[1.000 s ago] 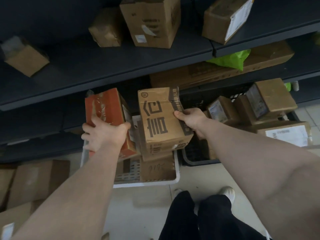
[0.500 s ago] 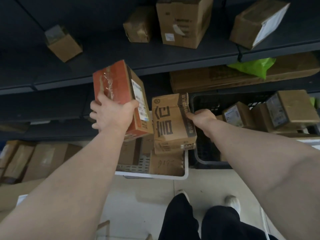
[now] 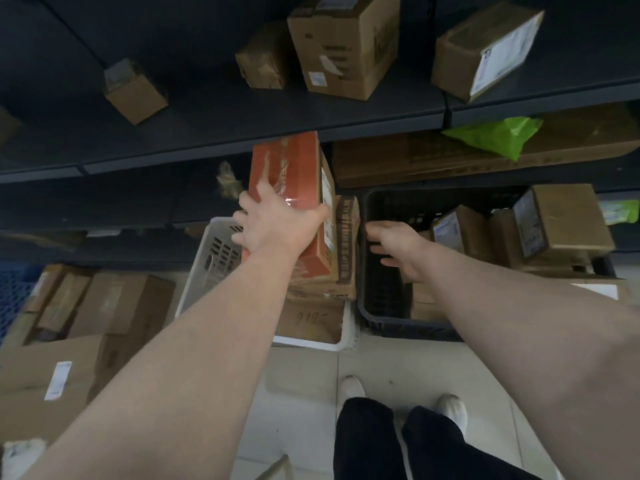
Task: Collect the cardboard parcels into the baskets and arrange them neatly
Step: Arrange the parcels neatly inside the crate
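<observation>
My left hand (image 3: 273,226) grips an orange-red cardboard parcel (image 3: 291,178) and holds it over the white basket (image 3: 211,258), its lower end against a brown parcel (image 3: 346,244) with printed tape that stands in the basket. Below these, another brown parcel (image 3: 308,320) with handwriting lies in the white basket. My right hand (image 3: 394,244) hovers with relaxed fingers over the black basket (image 3: 384,306), just right of the taped parcel, holding nothing. Several labelled parcels (image 3: 557,223) sit in the black basket's right part.
Dark shelves (image 3: 242,133) above carry several cardboard boxes (image 3: 346,43) and a green bag (image 3: 498,136). A long flat carton (image 3: 415,161) lies on the lower shelf. More cardboard boxes (image 3: 86,306) lie on the floor at the left. My feet (image 3: 353,389) stand on pale tiles.
My right hand let go of the taped brown parcel, which now stands in the white basket, and moved right over the black basket. My left hand brought the orange-red parcel right, against it.
</observation>
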Demonstrator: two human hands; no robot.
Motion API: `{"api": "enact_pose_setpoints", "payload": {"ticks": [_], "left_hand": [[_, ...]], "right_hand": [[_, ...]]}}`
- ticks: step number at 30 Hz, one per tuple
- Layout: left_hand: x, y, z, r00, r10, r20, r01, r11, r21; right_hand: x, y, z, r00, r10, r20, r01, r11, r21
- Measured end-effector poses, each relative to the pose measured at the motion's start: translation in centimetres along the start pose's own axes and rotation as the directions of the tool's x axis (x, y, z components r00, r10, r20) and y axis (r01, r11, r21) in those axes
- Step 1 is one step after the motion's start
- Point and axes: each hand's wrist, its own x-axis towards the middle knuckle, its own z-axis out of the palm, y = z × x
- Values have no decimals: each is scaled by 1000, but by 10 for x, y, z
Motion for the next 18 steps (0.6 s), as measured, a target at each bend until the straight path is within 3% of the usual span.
{"api": "enact_pose_setpoints", "payload": {"ticks": [7,18], "left_hand": [[8,4,-9,995,-83,59,80,996,49],[6,15,-5,994,-47,97,42,998,52]], "right_hand": [[1,-19,2,998,-23,67,24,1000,-20],[1,-30,10,995,-51,89,58,995,-76]]}}
